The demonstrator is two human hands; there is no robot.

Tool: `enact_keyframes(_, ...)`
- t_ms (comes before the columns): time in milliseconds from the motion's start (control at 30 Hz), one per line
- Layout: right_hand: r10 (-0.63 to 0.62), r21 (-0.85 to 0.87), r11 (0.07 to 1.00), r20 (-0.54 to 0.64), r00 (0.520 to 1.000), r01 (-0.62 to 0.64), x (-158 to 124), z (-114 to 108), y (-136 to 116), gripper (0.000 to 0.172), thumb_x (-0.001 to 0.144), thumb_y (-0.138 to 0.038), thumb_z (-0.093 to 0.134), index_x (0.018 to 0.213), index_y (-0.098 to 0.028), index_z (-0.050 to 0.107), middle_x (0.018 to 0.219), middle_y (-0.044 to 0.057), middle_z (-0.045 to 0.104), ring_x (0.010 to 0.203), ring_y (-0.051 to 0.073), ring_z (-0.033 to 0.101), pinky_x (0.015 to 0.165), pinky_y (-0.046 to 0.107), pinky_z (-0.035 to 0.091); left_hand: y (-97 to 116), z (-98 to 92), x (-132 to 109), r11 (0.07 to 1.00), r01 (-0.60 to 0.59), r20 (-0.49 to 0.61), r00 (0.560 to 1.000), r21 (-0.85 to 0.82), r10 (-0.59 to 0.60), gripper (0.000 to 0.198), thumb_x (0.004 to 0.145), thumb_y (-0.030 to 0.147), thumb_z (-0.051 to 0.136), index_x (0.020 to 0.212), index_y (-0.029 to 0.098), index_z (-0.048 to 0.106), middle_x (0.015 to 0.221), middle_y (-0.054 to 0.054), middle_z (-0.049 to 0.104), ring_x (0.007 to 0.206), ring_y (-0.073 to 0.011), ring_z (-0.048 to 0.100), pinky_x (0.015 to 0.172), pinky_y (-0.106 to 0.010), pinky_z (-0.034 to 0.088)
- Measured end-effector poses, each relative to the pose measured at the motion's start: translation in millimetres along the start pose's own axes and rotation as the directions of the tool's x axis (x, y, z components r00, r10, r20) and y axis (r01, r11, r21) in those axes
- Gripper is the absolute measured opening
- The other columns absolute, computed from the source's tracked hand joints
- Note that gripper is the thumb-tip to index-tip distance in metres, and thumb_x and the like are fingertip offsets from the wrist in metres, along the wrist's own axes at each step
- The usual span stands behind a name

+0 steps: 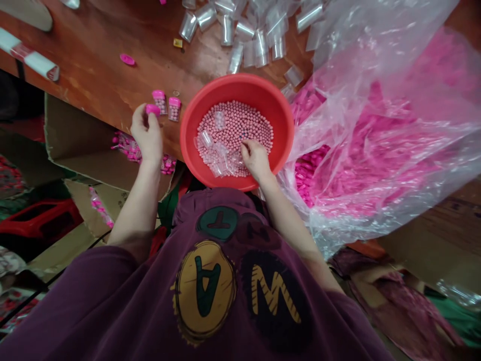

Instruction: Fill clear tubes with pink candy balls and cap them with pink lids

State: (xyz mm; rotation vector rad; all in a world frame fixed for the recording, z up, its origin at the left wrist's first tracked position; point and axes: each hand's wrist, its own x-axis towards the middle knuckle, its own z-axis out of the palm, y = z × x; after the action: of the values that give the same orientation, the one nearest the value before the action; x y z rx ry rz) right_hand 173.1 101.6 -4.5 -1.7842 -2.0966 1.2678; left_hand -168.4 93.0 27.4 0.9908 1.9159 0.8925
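Note:
My left hand [148,138] is raised over the table's near edge, its thumb and fingers pinching a bright pink cap [153,109]. Just beyond it, two small clear containers of beads with pink caps [174,109] stand close together. My right hand [256,160] reaches into a red plastic bowl [190,143], fingertips closed at the surface of the pink beads [240,118]. What those fingertips hold, if anything, is hidden. Several clear plastic containers [220,158] lie on the beads left of that hand.
Loose clear containers [263,47] cover the table's far side. A large plastic bag of pink caps [361,165] stands on the right. At lower left is a cardboard box [86,150] with filled pink-capped containers [130,147]. A pink cap [127,59] lies on the table.

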Motion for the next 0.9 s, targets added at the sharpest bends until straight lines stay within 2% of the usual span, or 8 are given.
enact_keyframes(67, -0.020, -0.031, 0.999, 0.088, 0.996, 0.023, 12.4, 5.5, -15.8, 0.032, 0.109, -0.025, 0.057, 0.129, -0.011, 0.078, 0.128, 0.020, 0.081, 0.124, 0.031, 0.075, 0.114, 0.046, 0.056, 7.1, 0.8, 6.5, 0.991, -0.037, -0.237, 0.969, 0.128, 0.067, 0.040, 0.120, 0.020, 0.038, 0.158, 0.013, 0.049, 0.165, -0.009, 0.060, 0.163, -0.0275, 0.037, 0.129, -0.052, 0.027)
enact_keyframes(133, -0.031, -0.068, 0.997, 0.164, 0.986, 0.043, 18.1, 13.6, -32.3, 0.037, 0.110, -0.033, 0.060, 0.134, -0.009, 0.076, 0.130, 0.022, 0.080, 0.123, 0.034, 0.074, 0.113, 0.048, 0.056, 21.4, 18.5, 2.2, 0.964, -0.099, -0.275, 0.947, 0.247, 0.168, 0.036, 0.119, 0.029, 0.044, 0.145, 0.015, 0.064, 0.156, -0.011, 0.066, 0.162, -0.0294, 0.044, 0.124, -0.053, 0.035)
enact_keyframes(267, -0.070, -0.093, 0.991, 0.239, 0.969, 0.094, 11.3, 27.6, -46.7, 0.042, 0.110, -0.032, 0.059, 0.141, -0.007, 0.073, 0.137, 0.026, 0.076, 0.130, 0.039, 0.070, 0.119, 0.054, 0.053, 51.9, 76.1, -11.4, 0.937, -0.200, -0.041, 0.974, 0.287, 0.221, 0.019, 0.112, 0.034, 0.060, 0.114, 0.020, 0.073, 0.134, -0.012, 0.072, 0.146, -0.0296, 0.060, 0.128, -0.049, 0.044)
enact_keyframes(433, -0.110, -0.050, 0.991, 0.242, 0.964, 0.126, -7.8, 28.9, -29.4, 0.041, 0.108, -0.028, 0.060, 0.143, -0.012, 0.074, 0.136, 0.021, 0.077, 0.129, 0.034, 0.071, 0.119, 0.049, 0.056, 71.6, 123.5, -8.9, 0.916, -0.189, 0.217, 0.969, 0.354, 0.116, 0.024, 0.107, 0.009, 0.054, 0.117, 0.015, 0.074, 0.134, -0.017, 0.070, 0.142, -0.0369, 0.065, 0.125, -0.048, 0.048)
enact_keyframes(500, -0.104, -0.039, 0.993, 0.227, 0.968, 0.115, -13.4, 26.7, -21.0, 0.042, 0.108, -0.028, 0.058, 0.144, -0.011, 0.073, 0.136, 0.021, 0.076, 0.129, 0.033, 0.071, 0.118, 0.048, 0.058, 72.9, 131.4, -6.3, 0.881, -0.177, 0.320, 0.947, 0.439, 0.030, 0.035, 0.104, 0.003, 0.048, 0.124, 0.012, 0.076, 0.146, -0.022, 0.067, 0.142, -0.0419, 0.065, 0.124, -0.054, 0.048)
enact_keyframes(600, -0.089, -0.021, 0.995, 0.210, 0.974, 0.096, -18.6, 24.0, -12.5, 0.040, 0.108, -0.027, 0.057, 0.141, -0.010, 0.075, 0.132, 0.021, 0.077, 0.126, 0.032, 0.072, 0.116, 0.047, 0.059, 70.3, 136.2, -4.0, 0.789, -0.293, 0.474, 0.880, 0.540, 0.002, 0.053, 0.102, 0.000, 0.041, 0.140, 0.015, 0.074, 0.170, -0.022, 0.053, 0.151, -0.0458, 0.057, 0.125, -0.060, 0.048)
enact_keyframes(700, -0.080, 0.000, 0.997, 0.198, 0.977, 0.081, -22.3, 23.4, -9.2, 0.043, 0.109, -0.027, 0.055, 0.143, -0.009, 0.073, 0.133, 0.021, 0.077, 0.126, 0.032, 0.073, 0.116, 0.046, 0.059, 66.8, 136.2, -1.1, 0.691, -0.382, 0.557, 0.830, 0.614, -0.037, 0.052, 0.103, 0.003, 0.038, 0.140, 0.011, 0.074, 0.171, -0.026, 0.051, 0.147, -0.0457, 0.059, 0.123, -0.061, 0.049)
enact_keyframes(900, -0.104, 0.027, 0.995, 0.199, 0.975, 0.101, -35.8, 28.7, -16.4, 0.039, 0.110, -0.028, 0.055, 0.140, -0.014, 0.075, 0.135, 0.020, 0.076, 0.127, 0.033, 0.072, 0.117, 0.049, 0.058, 63.0, 143.2, 8.1, 0.699, -0.369, 0.502, 0.865, 0.613, 0.015, 0.044, 0.104, 0.004, 0.037, 0.126, 0.005, 0.075, 0.154, -0.029, 0.062, 0.140, -0.0411, 0.063, 0.124, -0.055, 0.047)
